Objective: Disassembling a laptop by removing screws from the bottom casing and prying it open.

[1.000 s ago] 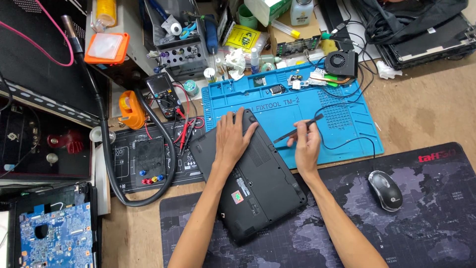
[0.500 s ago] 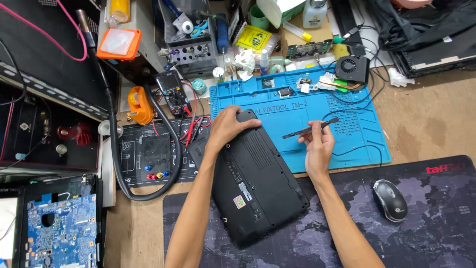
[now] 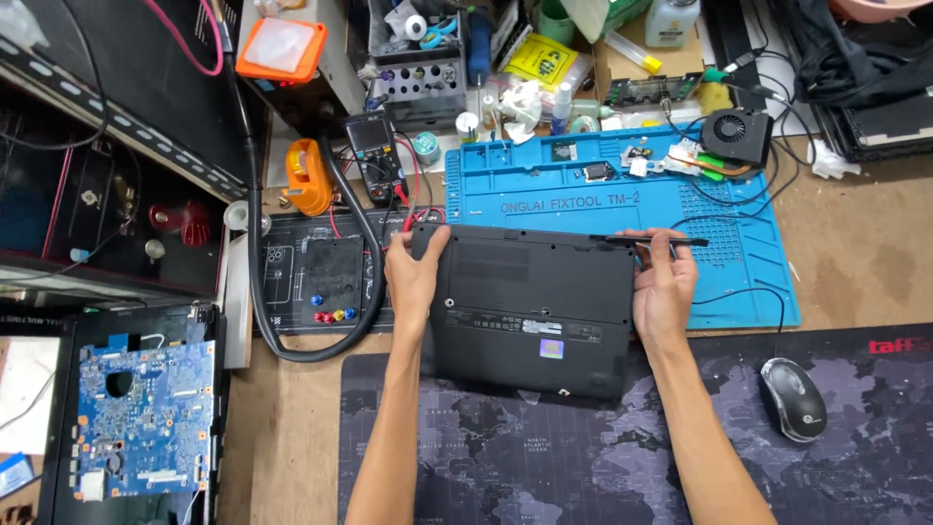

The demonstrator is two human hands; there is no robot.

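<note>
Two bare hands grip an upturned black laptop (image 3: pixel 530 311) between them. The left hand (image 3: pixel 416 277) clasps its left edge; the right hand (image 3: pixel 664 292) clasps its right edge, also pinching black tweezers (image 3: pixel 649 239) above the fingers.

The laptop (image 3: pixel 530 311) is showing a matt black plastic underside, faintly textured, with small paper stickers. The blue mat (image 3: pixel 622 209) behind it is looking like smooth, slightly glossy rubber. The desk pad (image 3: pixel 544 467) in front is looking like soft matt cloth. The bare table (image 3: pixel 855 243) is showing pale, worn wood. The mouse (image 3: pixel 793 399) is gleaming in glossy grey and black plastic. The circuit board (image 3: pixel 146 413) at left is shining blue, dotted with metal parts.
</note>
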